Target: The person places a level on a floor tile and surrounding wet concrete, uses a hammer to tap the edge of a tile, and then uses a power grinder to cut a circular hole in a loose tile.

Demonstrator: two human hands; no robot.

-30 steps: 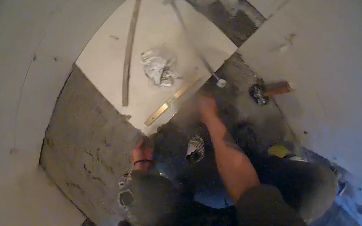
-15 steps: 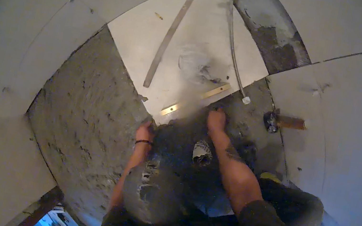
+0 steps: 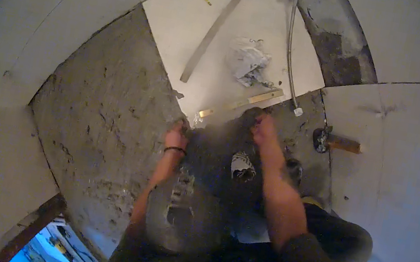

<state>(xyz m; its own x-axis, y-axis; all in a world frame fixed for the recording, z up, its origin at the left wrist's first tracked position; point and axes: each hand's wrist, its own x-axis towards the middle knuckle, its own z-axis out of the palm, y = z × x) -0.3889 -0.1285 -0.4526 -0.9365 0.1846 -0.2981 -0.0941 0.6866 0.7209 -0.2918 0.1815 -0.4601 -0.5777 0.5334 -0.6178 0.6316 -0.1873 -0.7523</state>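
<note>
Between my hands lies a dark grey, cloth-like thing [image 3: 213, 145], too dim and blurred to name for certain. My left hand [image 3: 177, 136] is at its left edge, fingers curled in toward it. My right hand [image 3: 263, 130] pinches its far right edge, which peaks up beside the fingers. Just beyond, a short yellow bar [image 3: 240, 103], like a spirit level, rests along the near edge of a white tile [image 3: 163, 27]. Crumpled clear plastic [image 3: 250, 62] lies on the tile behind the bar. A printed or torn pale patch [image 3: 243, 167] shows near my right forearm.
Rough grey mortar [image 3: 98, 94] covers the floor at left. A long flat strip [image 3: 220, 26] crosses the tile, near a braided hose [image 3: 292, 55]. At right stands a wooden-handled tool [image 3: 343, 144], by the wall tiles [image 3: 406, 132]. A doorway [image 3: 51, 249] shows at lower left.
The view has shifted, so the tile and bar sit higher and more to the right. My right hand has raised the dark thing's far edge a little. The haze over the plastic has thinned.
</note>
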